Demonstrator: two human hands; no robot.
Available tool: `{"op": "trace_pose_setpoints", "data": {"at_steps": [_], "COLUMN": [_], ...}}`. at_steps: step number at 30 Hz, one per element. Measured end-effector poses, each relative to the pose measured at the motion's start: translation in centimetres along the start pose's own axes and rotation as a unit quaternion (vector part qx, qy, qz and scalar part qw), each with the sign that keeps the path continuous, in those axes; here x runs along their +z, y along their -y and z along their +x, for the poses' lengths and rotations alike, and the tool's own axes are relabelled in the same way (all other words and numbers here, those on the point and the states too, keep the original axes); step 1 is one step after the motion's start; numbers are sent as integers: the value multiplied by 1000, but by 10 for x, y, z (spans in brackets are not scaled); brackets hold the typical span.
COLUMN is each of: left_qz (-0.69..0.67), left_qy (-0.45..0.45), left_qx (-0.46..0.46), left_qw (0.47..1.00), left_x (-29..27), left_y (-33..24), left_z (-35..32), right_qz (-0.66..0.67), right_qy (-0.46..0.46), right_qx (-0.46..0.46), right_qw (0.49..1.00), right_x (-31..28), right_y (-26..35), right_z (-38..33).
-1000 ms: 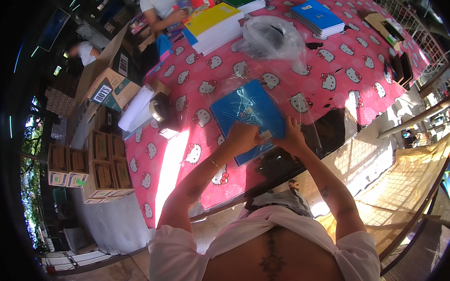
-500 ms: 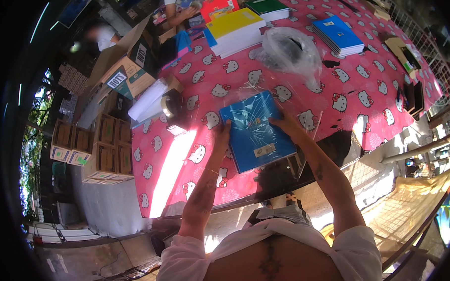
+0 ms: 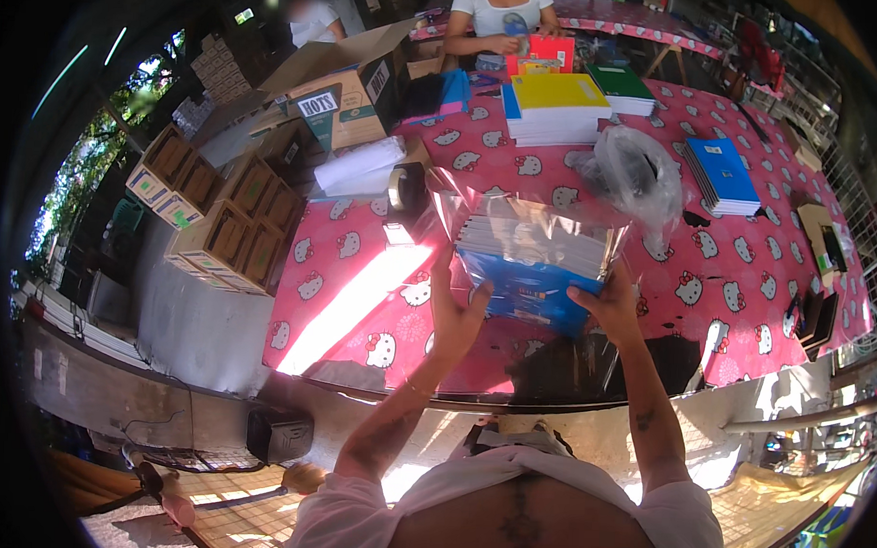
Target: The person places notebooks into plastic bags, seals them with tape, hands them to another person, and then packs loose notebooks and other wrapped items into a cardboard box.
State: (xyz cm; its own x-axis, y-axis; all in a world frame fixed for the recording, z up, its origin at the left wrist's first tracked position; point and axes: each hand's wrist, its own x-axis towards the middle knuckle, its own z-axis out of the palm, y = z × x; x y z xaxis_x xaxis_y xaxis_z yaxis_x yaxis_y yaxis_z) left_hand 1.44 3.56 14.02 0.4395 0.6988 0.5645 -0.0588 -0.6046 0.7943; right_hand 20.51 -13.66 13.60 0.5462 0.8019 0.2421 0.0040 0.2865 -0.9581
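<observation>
My left hand [image 3: 458,311] and my right hand [image 3: 609,301] grip a stack of blue notebooks [image 3: 530,289] from its two sides, thumbs on the front cover. Clear plastic film surrounds the stack, and its loose upper part [image 3: 580,224] stands up beyond the notebooks. The stack is tilted, so its white page edges show along the top. It is held over the near side of a table with a pink cartoon-cat cover [image 3: 412,346].
Beyond the stack lie a crumpled clear plastic bag [image 3: 645,180], blue notebooks [image 3: 722,176], and a tall pile topped with yellow [image 3: 561,93]. Left are a dark object [image 3: 407,198], white sheets [image 3: 360,167] and an open carton [image 3: 343,106]. A person [image 3: 505,15] handles a red notebook [image 3: 546,54] across the table.
The wrapped stack has been tipped from nearly flat to steeply tilted, showing its page edges. Both hands have shifted their grip with it. My view has also moved, taking in more of the far side.
</observation>
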Motion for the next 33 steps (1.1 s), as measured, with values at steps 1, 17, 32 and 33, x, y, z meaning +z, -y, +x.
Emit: {"op": "trace_pose_setpoints", "data": {"at_steps": [1,17,32,33], "left_qz": [-17,-207,-54,-100], "left_qy": [-44,55,52,-21], "left_qx": [-16,-123,-383,-274], "left_qw": [999,969,921,956], "left_x": [-6,-87,-142,-116], "left_y": [-15,-2,268,270], "left_z": [-27,13,159,144], "right_qz": [-41,90,-573,-590], "right_qy": [-54,72,169,163], "right_qx": [-6,0,-258,-279], "right_qw": [998,993,759,740], "right_x": [32,68,164,166], "right_y": [5,-24,162,162], "right_z": [-4,66,66,68]}}
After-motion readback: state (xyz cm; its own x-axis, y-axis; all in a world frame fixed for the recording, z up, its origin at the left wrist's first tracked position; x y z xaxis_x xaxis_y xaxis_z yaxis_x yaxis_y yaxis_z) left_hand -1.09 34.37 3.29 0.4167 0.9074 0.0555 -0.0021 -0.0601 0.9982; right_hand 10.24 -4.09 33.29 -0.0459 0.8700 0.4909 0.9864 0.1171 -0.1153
